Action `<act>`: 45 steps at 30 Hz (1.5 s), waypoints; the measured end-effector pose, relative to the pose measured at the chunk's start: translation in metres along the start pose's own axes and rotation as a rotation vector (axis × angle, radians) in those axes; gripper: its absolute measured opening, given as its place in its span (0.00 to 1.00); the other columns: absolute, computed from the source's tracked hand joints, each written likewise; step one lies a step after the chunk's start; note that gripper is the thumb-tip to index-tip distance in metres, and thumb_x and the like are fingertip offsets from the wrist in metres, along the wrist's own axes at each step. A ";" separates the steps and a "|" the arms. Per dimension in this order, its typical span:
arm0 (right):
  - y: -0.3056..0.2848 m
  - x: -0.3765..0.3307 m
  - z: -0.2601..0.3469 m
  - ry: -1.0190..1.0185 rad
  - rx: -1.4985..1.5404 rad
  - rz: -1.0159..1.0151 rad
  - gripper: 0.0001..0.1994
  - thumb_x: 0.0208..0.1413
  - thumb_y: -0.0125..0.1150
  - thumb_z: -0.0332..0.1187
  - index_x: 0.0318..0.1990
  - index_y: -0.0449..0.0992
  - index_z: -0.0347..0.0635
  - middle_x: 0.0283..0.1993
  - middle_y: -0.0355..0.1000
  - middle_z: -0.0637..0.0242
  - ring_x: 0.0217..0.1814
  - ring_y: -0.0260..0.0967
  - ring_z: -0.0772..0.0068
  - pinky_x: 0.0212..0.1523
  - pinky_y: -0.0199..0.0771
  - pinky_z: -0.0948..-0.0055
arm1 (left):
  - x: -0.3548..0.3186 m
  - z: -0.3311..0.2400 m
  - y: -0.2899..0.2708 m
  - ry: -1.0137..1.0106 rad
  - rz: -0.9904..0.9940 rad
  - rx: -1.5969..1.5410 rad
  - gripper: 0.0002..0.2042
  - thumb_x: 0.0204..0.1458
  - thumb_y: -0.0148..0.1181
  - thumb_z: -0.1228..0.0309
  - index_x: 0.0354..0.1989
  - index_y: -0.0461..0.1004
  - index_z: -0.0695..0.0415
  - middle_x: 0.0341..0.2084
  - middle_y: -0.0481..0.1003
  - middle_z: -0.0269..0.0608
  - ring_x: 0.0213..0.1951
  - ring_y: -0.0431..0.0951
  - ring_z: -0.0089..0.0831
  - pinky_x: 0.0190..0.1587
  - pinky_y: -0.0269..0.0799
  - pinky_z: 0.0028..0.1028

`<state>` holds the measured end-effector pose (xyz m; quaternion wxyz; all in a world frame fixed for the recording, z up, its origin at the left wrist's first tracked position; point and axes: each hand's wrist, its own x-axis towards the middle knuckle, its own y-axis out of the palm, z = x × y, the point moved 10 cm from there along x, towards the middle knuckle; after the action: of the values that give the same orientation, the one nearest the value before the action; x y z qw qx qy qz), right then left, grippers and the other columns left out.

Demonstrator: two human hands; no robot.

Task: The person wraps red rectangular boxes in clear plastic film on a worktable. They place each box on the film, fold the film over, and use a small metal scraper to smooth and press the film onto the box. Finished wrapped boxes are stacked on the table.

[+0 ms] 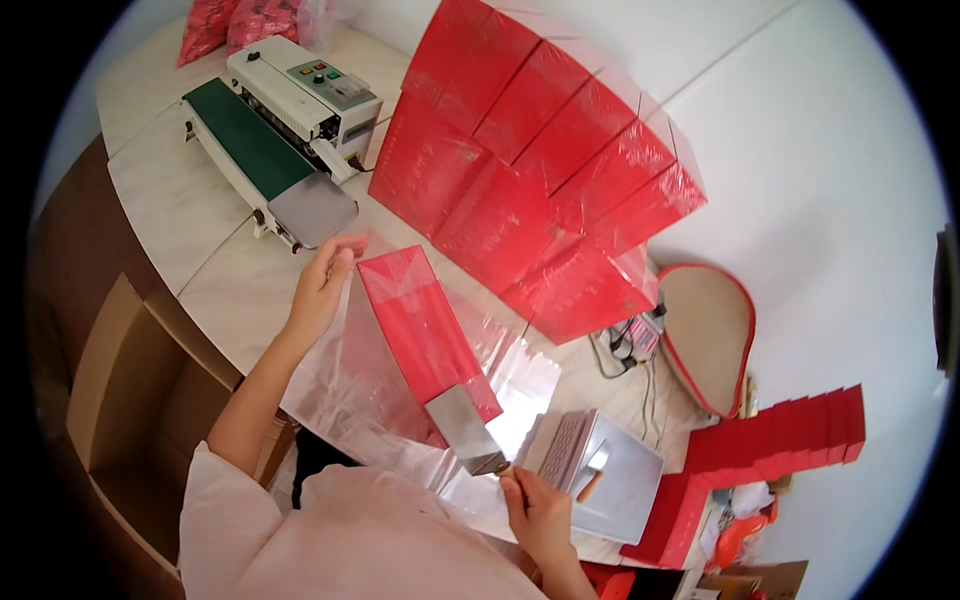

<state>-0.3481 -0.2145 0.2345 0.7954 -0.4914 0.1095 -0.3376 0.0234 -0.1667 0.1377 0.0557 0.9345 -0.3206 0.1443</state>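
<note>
Scraper [464, 428], held in the right hand [541, 512], reaches over the near end of a red box [420, 320]; left hand [322, 287] beside the far end, its grip I cannot tell.

Left of the band sealer [300, 110], the table [160, 215] offers a way along its edge. Between the sealer's near end and the tall stack of wrapped red boxes [500, 170] the gap is narrow, with the left hand [322, 285] just below it. The stack bars the far side of the red box [415, 315]; a strip of table separates them, partly covered by clear film [350, 375]. The scraper [465, 430] lies across the box's near end, blocking reach from above there. Right of it, the grey flat-topped unit [620, 490] crowds the right hand [540, 510]; cables [645, 385] lie beyond.
</note>
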 end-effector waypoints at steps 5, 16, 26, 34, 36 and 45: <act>0.026 0.027 0.025 -0.223 -0.012 0.019 0.09 0.59 0.61 0.37 0.39 0.77 0.41 0.22 0.74 0.59 0.17 0.71 0.58 0.18 0.69 0.65 | -0.017 0.053 0.014 -0.165 -0.023 -0.166 0.24 0.68 0.39 0.55 0.55 0.72 0.64 0.51 0.75 0.42 0.54 0.72 0.28 0.60 0.61 0.27; 0.064 0.108 0.052 -0.234 -0.489 0.004 0.10 0.64 0.52 0.38 0.36 0.70 0.42 0.16 0.70 0.58 0.15 0.70 0.55 0.15 0.66 0.61 | -0.035 0.059 0.021 -0.194 -0.128 -0.180 0.22 0.68 0.40 0.57 0.53 0.73 0.63 0.42 0.78 0.44 0.47 0.75 0.31 0.54 0.66 0.28; 0.102 0.173 0.095 -0.310 -0.577 0.013 0.10 0.66 0.49 0.38 0.35 0.68 0.43 0.17 0.72 0.57 0.17 0.72 0.53 0.17 0.69 0.58 | -0.038 0.043 0.012 -0.167 -0.130 -0.053 0.23 0.67 0.38 0.55 0.52 0.73 0.61 0.43 0.78 0.54 0.47 0.77 0.48 0.51 0.69 0.35; 0.112 0.204 0.109 -0.320 -0.482 0.021 0.13 0.67 0.46 0.41 0.36 0.68 0.41 0.18 0.72 0.52 0.20 0.72 0.46 0.20 0.71 0.52 | -0.035 0.047 0.018 -0.160 -0.109 -0.077 0.22 0.67 0.41 0.56 0.51 0.73 0.62 0.41 0.78 0.53 0.44 0.77 0.45 0.49 0.69 0.34; 0.110 0.205 0.103 -0.302 -0.415 0.029 0.14 0.67 0.45 0.42 0.36 0.68 0.41 0.19 0.72 0.50 0.21 0.72 0.44 0.22 0.71 0.50 | -0.033 0.045 0.021 -0.171 -0.095 -0.089 0.21 0.67 0.42 0.57 0.51 0.73 0.62 0.39 0.78 0.52 0.42 0.77 0.42 0.48 0.69 0.33; 0.070 0.116 0.052 -0.201 -0.345 0.127 0.11 0.66 0.47 0.41 0.42 0.69 0.44 0.20 0.73 0.54 0.20 0.73 0.47 0.21 0.71 0.53 | -0.020 0.036 0.019 -0.048 -0.139 -0.097 0.19 0.67 0.42 0.59 0.44 0.72 0.65 0.32 0.75 0.44 0.37 0.73 0.34 0.45 0.67 0.30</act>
<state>-0.2046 -0.2323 0.2186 0.7260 -0.6436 0.1167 -0.2122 0.0050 -0.1766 0.0972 0.1034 0.9538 -0.2629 0.1020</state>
